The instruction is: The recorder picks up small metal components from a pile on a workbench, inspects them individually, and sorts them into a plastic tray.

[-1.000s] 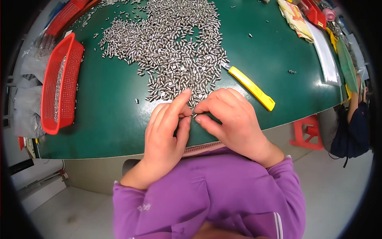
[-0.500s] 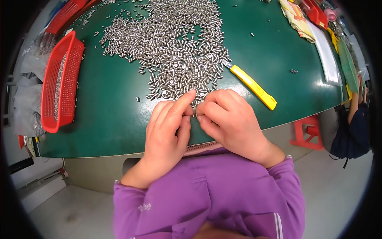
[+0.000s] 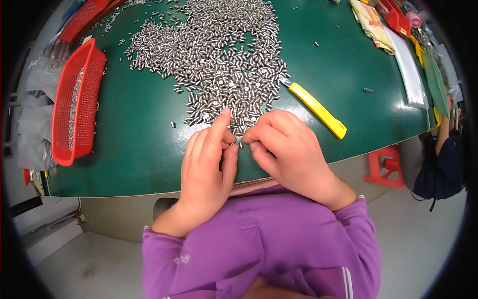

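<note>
A broad heap of small, shiny, pointed metal parts (image 3: 226,65) spreads over the green table, its near tip reaching my fingers. At that tip, my left hand (image 3: 205,162) is bent with the index finger raised, and its thumb and a curled finger close around a small metal part. Opposite it, my right hand (image 3: 289,149) has its fingers curled with thumb and index nearly together; whatever lies between them is hidden. One loose metal part (image 3: 241,145) rests in the narrow gap between both hands. A yellow utility knife (image 3: 317,110) lies right of the heap, blade toward it.
A red perforated basket (image 3: 94,107) holding metal parts stands at the left. Plastic bags (image 3: 37,114) lie beyond it. Along the right edge are a patterned cloth (image 3: 373,27) and clear plastic sheets (image 3: 408,74). A red stool (image 3: 384,167) and a person's arm (image 3: 443,124) appear at right.
My hands have drawn slightly apart, showing a loose metal part between them. The left index finger has shifted left, away from the heap's tip.
</note>
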The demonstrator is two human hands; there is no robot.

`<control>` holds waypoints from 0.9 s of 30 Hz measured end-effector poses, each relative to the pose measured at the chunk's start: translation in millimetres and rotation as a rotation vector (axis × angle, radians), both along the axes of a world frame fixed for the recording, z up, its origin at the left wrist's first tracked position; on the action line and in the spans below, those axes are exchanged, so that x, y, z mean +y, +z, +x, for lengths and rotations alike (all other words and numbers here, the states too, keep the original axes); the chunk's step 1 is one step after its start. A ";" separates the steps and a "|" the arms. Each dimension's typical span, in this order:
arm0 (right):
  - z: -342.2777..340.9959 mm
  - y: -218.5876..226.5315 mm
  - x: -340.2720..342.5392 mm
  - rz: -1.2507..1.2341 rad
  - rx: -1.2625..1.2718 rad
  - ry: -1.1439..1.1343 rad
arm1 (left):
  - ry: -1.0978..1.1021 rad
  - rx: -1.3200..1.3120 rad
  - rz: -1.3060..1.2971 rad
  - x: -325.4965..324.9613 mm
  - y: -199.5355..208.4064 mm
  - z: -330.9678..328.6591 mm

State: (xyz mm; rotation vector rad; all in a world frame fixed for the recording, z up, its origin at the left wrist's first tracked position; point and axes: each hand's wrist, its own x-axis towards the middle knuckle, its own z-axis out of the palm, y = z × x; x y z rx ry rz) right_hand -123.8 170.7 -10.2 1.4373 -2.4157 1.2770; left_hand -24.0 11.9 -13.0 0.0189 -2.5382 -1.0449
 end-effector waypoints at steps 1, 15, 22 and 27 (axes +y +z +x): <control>0.0 -0.2 0.5 -0.011 -0.017 -0.001 | 0.001 -0.001 -0.001 0.1 0.4 1.1; 0.8 0.6 -0.9 -0.018 -0.088 -0.019 | -0.016 -0.019 -0.012 0.0 5.9 6.3; -1.5 1.9 1.0 -0.001 -0.073 0.017 | -0.017 -0.014 0.013 1.2 6.7 6.3; -1.0 5.9 7.7 -0.081 -0.083 -0.120 | -0.032 -0.039 0.067 2.3 8.1 4.9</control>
